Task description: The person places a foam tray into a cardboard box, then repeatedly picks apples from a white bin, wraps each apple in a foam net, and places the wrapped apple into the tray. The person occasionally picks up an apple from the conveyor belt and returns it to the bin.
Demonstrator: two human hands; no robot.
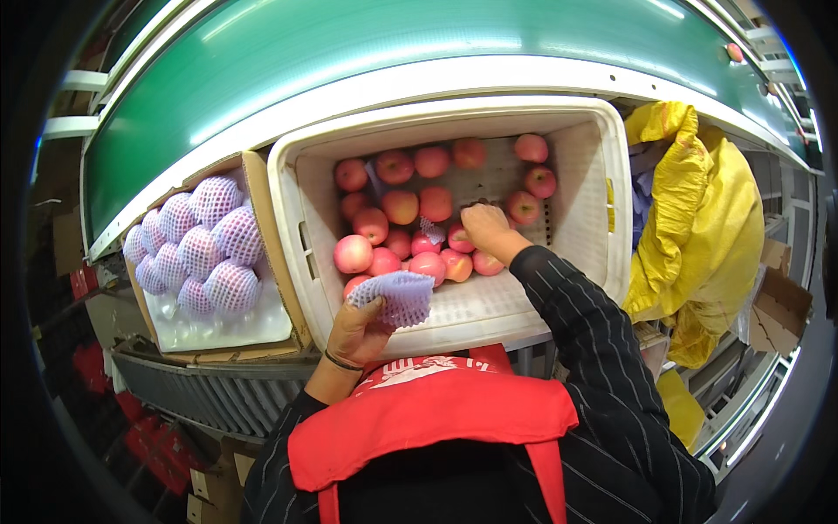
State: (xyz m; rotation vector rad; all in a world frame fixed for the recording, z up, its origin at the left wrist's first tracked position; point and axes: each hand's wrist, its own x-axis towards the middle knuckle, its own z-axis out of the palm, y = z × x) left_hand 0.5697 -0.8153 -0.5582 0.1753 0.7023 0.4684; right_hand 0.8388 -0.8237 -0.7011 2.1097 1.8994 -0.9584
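A white plastic crate [452, 335] with many red apples [400, 207] on its floor stands in front of me. My left hand [359, 331] pinches a pale lavender foam net sleeve [396, 298] above the crate's near left part. The sleeve looks flattened, with its net edge spread to the right. Down inside the crate, my right hand [488, 226] reaches among the apples, fingers pointing away from me. Its fingertips are hidden, so whether it grips anything does not show. Close beside that hand lies an apple [460, 237]. A scrap of foam net [432, 230] rests on the apples.
To the left, a cardboard box [272, 255] holds foam-netted apples [200, 252] on a white tray [216, 331]. A green conveyor belt [366, 39] runs behind the crate. Yellow woven sacking [710, 216] hangs at the right. A roller conveyor [216, 396] lies at the lower left.
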